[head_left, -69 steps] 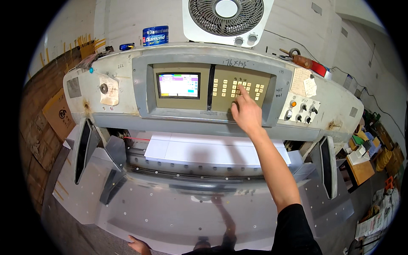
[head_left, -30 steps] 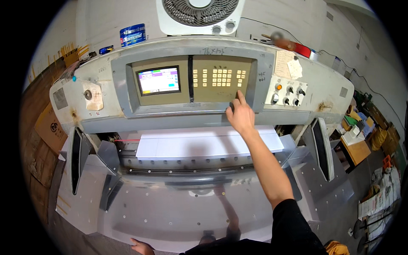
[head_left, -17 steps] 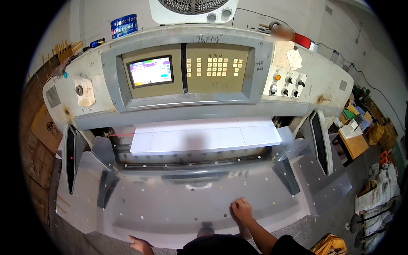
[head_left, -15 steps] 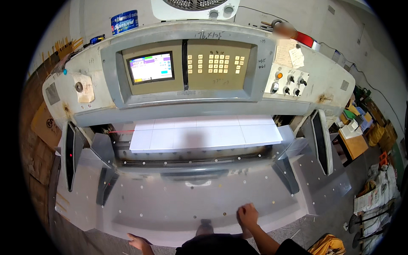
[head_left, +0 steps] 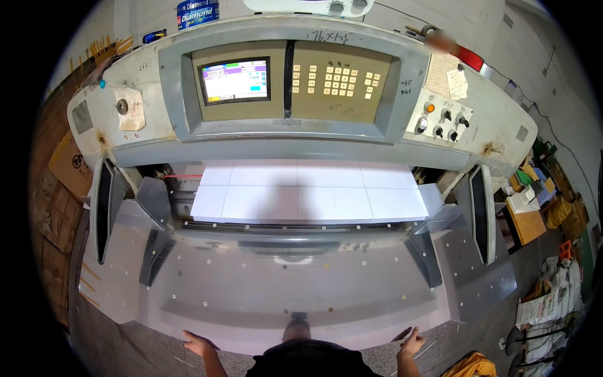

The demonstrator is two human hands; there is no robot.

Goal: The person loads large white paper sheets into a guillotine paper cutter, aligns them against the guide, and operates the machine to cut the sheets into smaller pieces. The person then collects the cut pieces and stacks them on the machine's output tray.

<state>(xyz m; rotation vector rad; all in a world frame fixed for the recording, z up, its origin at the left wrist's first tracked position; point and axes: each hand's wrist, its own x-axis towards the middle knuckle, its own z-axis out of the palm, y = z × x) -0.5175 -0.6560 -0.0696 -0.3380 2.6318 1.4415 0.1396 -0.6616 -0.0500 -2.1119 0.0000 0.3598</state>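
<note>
White paper stack (head_left: pixel 314 196): straight ahead, far side of desk (head_left: pixel 220 283), long axis left-to-right | left hand (head_left: pixel 200 345), right hand (head_left: pixel 411 344): near edge, about equally distant | grip: cannot tell

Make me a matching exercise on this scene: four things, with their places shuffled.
1. Left hand
2. White paper
3. Pale keys
4. Blue cylinder

A. Right of the lit screen
B. On top of the machine
C. At the near edge of the grey table
D. In the opening beneath the machine's front

Pairs: 1-C, 2-D, 3-A, 4-B
</note>
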